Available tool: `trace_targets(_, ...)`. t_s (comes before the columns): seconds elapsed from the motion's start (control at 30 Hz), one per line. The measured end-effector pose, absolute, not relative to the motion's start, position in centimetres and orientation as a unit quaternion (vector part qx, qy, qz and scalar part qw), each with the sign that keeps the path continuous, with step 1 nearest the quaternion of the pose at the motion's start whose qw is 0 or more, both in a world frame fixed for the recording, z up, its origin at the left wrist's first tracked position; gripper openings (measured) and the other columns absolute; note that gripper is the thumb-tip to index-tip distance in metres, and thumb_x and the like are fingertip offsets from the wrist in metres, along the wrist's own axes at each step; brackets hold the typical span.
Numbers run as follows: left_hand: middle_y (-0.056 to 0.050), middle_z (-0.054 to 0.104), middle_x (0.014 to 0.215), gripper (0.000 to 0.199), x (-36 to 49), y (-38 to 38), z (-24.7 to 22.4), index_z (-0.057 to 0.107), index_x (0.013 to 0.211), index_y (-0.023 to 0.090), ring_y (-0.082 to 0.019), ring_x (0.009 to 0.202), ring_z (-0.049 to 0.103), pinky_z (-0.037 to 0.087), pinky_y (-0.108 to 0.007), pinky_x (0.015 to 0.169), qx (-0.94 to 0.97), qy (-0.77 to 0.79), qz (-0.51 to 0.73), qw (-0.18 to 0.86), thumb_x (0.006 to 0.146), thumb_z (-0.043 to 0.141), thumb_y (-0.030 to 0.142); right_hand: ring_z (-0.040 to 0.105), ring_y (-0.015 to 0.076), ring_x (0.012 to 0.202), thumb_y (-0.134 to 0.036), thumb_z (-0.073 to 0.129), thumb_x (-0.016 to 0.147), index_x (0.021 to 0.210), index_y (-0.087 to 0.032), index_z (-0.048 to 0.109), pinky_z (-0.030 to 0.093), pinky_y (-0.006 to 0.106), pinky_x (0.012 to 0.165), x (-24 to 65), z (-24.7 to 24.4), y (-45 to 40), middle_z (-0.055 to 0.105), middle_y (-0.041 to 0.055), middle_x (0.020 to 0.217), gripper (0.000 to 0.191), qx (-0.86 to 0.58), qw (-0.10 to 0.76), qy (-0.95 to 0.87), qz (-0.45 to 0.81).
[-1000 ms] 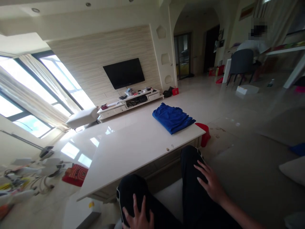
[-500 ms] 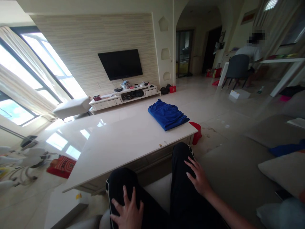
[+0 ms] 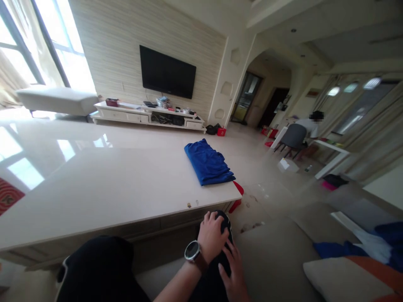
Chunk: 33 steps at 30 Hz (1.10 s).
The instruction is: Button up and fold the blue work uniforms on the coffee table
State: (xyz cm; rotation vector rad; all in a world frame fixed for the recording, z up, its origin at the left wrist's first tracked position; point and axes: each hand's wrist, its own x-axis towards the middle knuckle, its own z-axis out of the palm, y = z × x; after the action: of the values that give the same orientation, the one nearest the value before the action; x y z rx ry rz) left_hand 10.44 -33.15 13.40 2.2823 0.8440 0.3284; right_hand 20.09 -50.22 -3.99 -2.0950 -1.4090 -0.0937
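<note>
My left hand (image 3: 213, 237), with a watch (image 3: 192, 251) on its wrist, rests on my right knee in dark trousers. Its fingers are somewhat bent and apart, and nothing shows in them. Just below it and to the right, my right hand (image 3: 233, 268) lies on the same leg with its fingers spread. The two hands are close together. Beyond them a folded blue cloth (image 3: 209, 162) lies at the far right part of the white table (image 3: 119, 184).
A television (image 3: 168, 72) hangs above a white cabinet (image 3: 122, 114) holding small items. A red object (image 3: 236, 197) stands by the table's right end. To the right are a sofa (image 3: 277, 251) with cushions and blue cloths, and a seated person (image 3: 311, 126) farther back.
My left hand has moved from my left knee across to my right knee, beside my right hand. The camera view has turned to the right and tilted. The blue cloth stays on the table.
</note>
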Motion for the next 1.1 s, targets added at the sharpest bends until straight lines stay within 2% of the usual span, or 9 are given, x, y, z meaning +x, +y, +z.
trace_targets(0.17,-0.011,0.073,0.116,0.031,10.9,-25.3,10.5,0.073,0.111,0.021,-0.029,0.112,0.066,0.053,-0.041,0.098,0.904,0.268,0.073,0.324,0.089,0.053,0.028,0.06,0.0385,0.126,-0.043,0.064,0.087,0.126,-0.03,0.07,0.053,0.056,0.103,22.7,-5.0,-50.0,0.065,0.0123,0.132,0.041,-0.777,0.28,-0.557,-0.089)
trace_targets(0.3,-0.01,0.074,0.118,0.034,7.1,-16.7,6.6,0.073,0.115,0.022,-0.028,0.113,0.068,0.051,-0.04,0.101,0.922,0.236,0.003,0.307,0.087,0.053,0.022,0.063,0.0329,0.112,-0.039,0.066,0.086,0.088,-0.025,0.065,0.055,0.048,0.095,26.6,-1.3,-42.2,0.066,0.0088,0.101,0.014,-0.787,0.235,-0.566,-0.069)
trace_targets(0.4,-0.01,0.074,0.121,0.037,4.4,-12.3,4.5,0.071,0.12,0.022,-0.026,0.116,0.069,0.05,-0.038,0.103,0.905,0.284,-0.005,0.316,0.091,0.048,0.02,0.058,0.0279,0.124,-0.029,0.063,0.086,0.114,-0.024,0.064,0.049,0.044,0.109,30.7,1.9,-30.4,0.062,0.0112,0.127,0.029,-0.787,0.201,-0.583,-0.024)
trace_targets(0.47,-0.011,0.074,0.121,0.037,3.2,-10.9,3.9,0.072,0.119,0.02,-0.027,0.117,0.068,0.049,-0.041,0.104,0.896,0.315,-0.012,0.312,0.092,0.047,0.02,0.043,0.0333,0.143,-0.032,0.073,0.08,0.133,-0.022,0.059,0.041,0.048,0.117,33.4,2.5,-21.7,0.047,0.0148,0.151,0.056,-0.814,0.152,-0.56,-0.019)
trace_targets(0.57,-0.01,0.075,0.121,0.036,2.3,-9.9,4.0,0.072,0.121,0.021,-0.027,0.117,0.068,0.05,-0.04,0.103,0.887,0.304,0.002,0.347,0.093,0.05,0.024,0.018,0.0453,0.156,-0.052,0.078,0.079,0.159,-0.032,0.037,0.041,0.059,0.112,35.7,0.5,-11.2,0.014,0.0121,0.172,0.092,-0.894,0.067,-0.442,0.04)
trace_targets(0.67,-0.011,0.075,0.119,0.035,1.3,-9.2,4.4,0.072,0.12,0.021,-0.028,0.114,0.069,0.052,-0.04,0.1,0.883,0.305,0.01,0.357,0.092,0.05,0.025,0.034,0.0458,0.149,-0.057,0.06,0.094,0.165,-0.036,0.026,0.043,0.059,0.108,35.5,-2.3,-5.9,0.018,0.014,0.172,0.081,-0.915,-0.004,-0.397,0.077)
trace_targets(0.8,-0.012,0.076,0.112,0.031,-0.6,-8.7,5.2,0.074,0.11,0.02,-0.031,0.107,0.072,0.054,-0.045,0.096,0.898,0.311,-0.001,0.31,0.091,0.049,0.019,0.061,0.0357,0.128,-0.034,0.037,0.104,0.163,-0.027,0.034,0.047,0.047,0.105,33.9,-2.8,-4.6,0.045,0.0201,0.157,0.06,-0.892,-0.082,-0.443,0.042)
trace_targets(0.93,-0.01,0.076,0.108,0.03,-1.6,-9.0,6.4,0.073,0.111,0.022,-0.028,0.102,0.073,0.055,-0.041,0.092,0.902,0.278,0.049,0.328,0.092,0.05,0.023,0.068,0.0316,0.12,-0.026,0.036,0.103,0.161,-0.027,0.039,0.05,0.041,0.102,30.8,-1.6,-5.2,0.057,0.0183,0.147,0.059,-0.869,-0.121,-0.476,0.058)
trace_targets(1.1,-0.01,0.076,0.106,0.029,-1.6,-8.9,7.4,0.073,0.107,0.021,-0.026,0.099,0.072,0.054,-0.037,0.09,0.899,0.26,0.112,0.333,0.092,0.049,0.022,0.072,0.0335,0.112,-0.029,0.041,0.103,0.163,-0.03,0.035,0.055,0.045,0.092,22.4,-2.3,-6.5,0.05,0.0237,0.153,0.06,-0.848,-0.134,-0.51,0.054)
